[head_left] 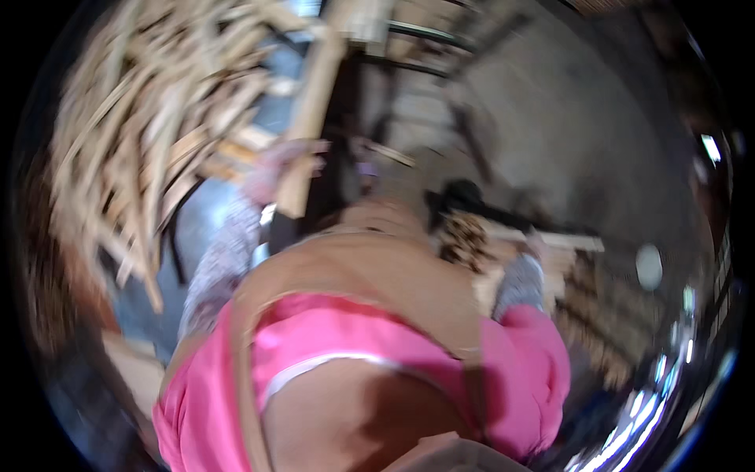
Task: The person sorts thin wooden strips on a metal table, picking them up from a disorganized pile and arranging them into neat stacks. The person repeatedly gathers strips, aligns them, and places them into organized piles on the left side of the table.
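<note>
At the left of centre, my left hand [271, 175] is closed around the near end of a long pale wooden board [313, 98], fingers reaching across its top. The board runs away from me beside a dark gap. On my right, my right hand [535, 245] is by a pale wooden strip [578, 241], above a stack of light wood pieces [491, 285]. Motion blurs its fingers, so whether it grips the strip cannot be made out. Both forearms have grey speckled sleeve covers, and a tan apron [354, 263] hangs over my pink top.
A large heap of loose wooden strips [157, 118] covers a blue-grey surface [208, 208] on the left. More stacked wood [602, 326] lies at the right. A dark metal frame [429, 35] stands ahead on the concrete floor [582, 118].
</note>
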Action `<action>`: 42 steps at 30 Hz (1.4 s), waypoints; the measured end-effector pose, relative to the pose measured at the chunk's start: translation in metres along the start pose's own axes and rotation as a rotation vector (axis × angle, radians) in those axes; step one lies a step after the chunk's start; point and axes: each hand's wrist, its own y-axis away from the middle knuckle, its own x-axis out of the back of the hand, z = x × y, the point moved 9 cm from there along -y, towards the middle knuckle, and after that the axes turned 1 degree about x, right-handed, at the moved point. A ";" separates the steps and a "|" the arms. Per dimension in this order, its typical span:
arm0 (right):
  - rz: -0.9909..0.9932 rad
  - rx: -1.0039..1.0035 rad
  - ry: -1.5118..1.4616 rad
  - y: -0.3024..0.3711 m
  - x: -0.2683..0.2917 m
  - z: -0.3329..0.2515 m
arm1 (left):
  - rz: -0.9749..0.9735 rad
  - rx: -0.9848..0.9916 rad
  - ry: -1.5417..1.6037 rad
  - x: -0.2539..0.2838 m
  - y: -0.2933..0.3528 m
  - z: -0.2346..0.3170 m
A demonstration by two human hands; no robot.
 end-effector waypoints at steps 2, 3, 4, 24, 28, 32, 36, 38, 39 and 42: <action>0.085 -0.070 -0.022 0.005 0.015 0.011 | 0.037 -0.035 0.019 0.015 0.011 -0.001; 0.128 -0.121 -0.059 0.007 0.023 0.017 | 0.047 -0.046 0.028 0.019 0.013 -0.003; 0.047 -0.448 -0.276 0.014 0.027 0.022 | 0.019 -0.051 0.044 0.010 0.015 -0.009; 0.165 -1.075 -0.025 0.098 0.022 0.041 | 0.071 -0.009 -0.164 -0.023 -0.002 -0.025; 0.489 -0.741 -0.398 0.080 0.126 0.025 | 0.079 -0.055 -0.311 -0.045 0.012 0.002; 0.772 0.077 -0.484 0.061 0.269 -0.132 | 0.025 -0.327 -1.206 -0.071 0.013 0.030; 0.647 1.218 -0.186 0.138 0.334 -0.395 | -0.245 -0.213 -1.644 -0.120 0.016 0.059; 0.244 1.193 -0.160 0.109 0.297 -0.438 | -0.212 -0.235 -1.855 -0.127 0.007 0.085; 0.234 1.207 -0.213 0.087 0.289 -0.446 | -0.033 -0.486 -1.883 -0.132 0.008 0.117; 0.101 0.778 -0.506 -0.059 0.240 -0.451 | 0.477 -0.928 -1.743 -0.110 0.014 0.186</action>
